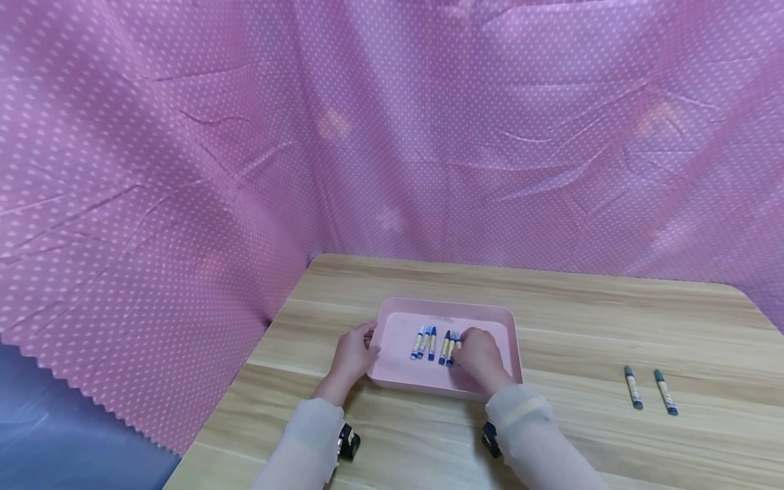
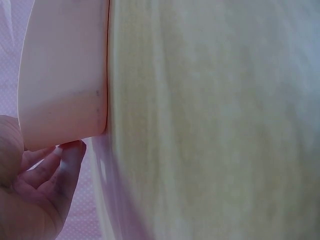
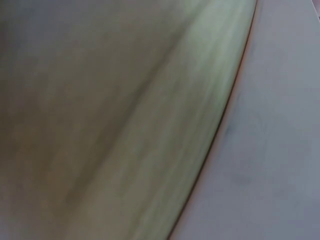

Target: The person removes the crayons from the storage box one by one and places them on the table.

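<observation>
A shallow pink tray point(image 1: 392, 378) stands on the wooden table, its front wall also in the right wrist view. My left hand point(image 1: 353, 355) holds its left end, thumb at the rim and fingers against the outside wall, as the left wrist view shows closely. Inside lie several oil pastels in two groups: white, light blue and dark blue point(image 1: 432, 344) to the left, darker and pale blue ones point(image 1: 444, 348) to the right. My right hand point(image 1: 480, 354) reaches into the tray, curled fingers pinching the rightmost pastel point(image 1: 458, 338), which they partly cover. The right wrist view does not show this hand.
Two green oil pastels point(image 1: 633, 388) lie apart on the wooden table point(image 1: 582, 327) to the right of the tray. Pink dotted cloth point(image 1: 429, 136) hangs behind the table and along its left side. Black wrist cameras sit under both sleeves.
</observation>
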`<state>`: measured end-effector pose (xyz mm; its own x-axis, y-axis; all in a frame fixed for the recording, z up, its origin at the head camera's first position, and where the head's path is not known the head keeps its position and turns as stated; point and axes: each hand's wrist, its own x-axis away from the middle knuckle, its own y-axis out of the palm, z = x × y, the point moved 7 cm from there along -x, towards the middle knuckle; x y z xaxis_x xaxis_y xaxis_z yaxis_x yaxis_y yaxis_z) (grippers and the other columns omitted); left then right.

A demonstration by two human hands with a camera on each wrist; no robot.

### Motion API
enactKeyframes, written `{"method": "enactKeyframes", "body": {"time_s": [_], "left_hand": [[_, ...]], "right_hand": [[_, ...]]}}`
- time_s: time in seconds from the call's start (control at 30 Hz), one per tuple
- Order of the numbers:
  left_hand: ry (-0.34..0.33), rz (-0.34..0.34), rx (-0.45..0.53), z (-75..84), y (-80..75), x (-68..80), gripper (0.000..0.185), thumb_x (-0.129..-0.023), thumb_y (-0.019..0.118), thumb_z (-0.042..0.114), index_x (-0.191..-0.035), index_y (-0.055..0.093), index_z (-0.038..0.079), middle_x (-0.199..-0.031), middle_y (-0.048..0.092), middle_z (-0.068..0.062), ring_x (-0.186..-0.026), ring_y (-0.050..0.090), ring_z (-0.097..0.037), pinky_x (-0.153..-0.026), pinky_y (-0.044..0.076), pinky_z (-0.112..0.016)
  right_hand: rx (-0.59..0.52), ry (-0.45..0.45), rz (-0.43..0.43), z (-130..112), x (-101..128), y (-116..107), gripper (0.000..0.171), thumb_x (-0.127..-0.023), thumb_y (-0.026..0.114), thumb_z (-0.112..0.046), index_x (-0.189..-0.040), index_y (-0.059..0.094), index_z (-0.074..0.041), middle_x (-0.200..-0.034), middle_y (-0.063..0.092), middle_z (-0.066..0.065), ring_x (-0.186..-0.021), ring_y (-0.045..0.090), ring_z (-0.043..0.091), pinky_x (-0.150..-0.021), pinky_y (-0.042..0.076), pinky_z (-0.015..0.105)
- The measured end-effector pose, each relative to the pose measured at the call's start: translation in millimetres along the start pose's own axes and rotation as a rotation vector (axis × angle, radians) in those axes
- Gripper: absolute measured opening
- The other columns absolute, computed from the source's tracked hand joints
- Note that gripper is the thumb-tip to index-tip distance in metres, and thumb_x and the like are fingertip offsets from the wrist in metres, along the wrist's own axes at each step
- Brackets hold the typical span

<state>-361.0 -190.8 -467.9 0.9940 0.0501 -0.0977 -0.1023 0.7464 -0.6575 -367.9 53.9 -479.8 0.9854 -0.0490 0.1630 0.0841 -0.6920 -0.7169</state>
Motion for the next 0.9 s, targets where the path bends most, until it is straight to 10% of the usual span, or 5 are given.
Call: {"method": "enactKeyframes", "body": {"time_s": [0.63,0.9], "left_hand": [[-0.016,-0.007,0.006,1.1,2.2,1.4,0.050,-0.081,0.069,-0.007,-0.129,0.056,-0.002,-0.108,0.065,-0.015,-0.095,0.063,-0.025,-0.077,0.056,-0.028],[-0.037,-0.012,0.007,-2.6,0.5,2.0,0.051,-0.082,0.068,-0.006,-0.131,0.054,-0.001,-0.112,0.064,-0.016,-0.099,0.062,-0.027,-0.081,0.055,-0.030]], "right_hand": [[-0.125,-0.002,-0.005,0,7,-12,0.033,-0.087,0.064,-0.013,-0.115,0.060,0.004,-0.097,0.065,0.011,-0.085,0.061,0.019,-0.073,0.053,0.031],[-0.121,-0.170,0.157,-19,9,-46,0.024,-0.077,0.072,-0.008,-0.100,0.072,0.000,-0.070,0.062,0.004,-0.057,0.053,0.011,-0.050,0.046,0.023]]}}
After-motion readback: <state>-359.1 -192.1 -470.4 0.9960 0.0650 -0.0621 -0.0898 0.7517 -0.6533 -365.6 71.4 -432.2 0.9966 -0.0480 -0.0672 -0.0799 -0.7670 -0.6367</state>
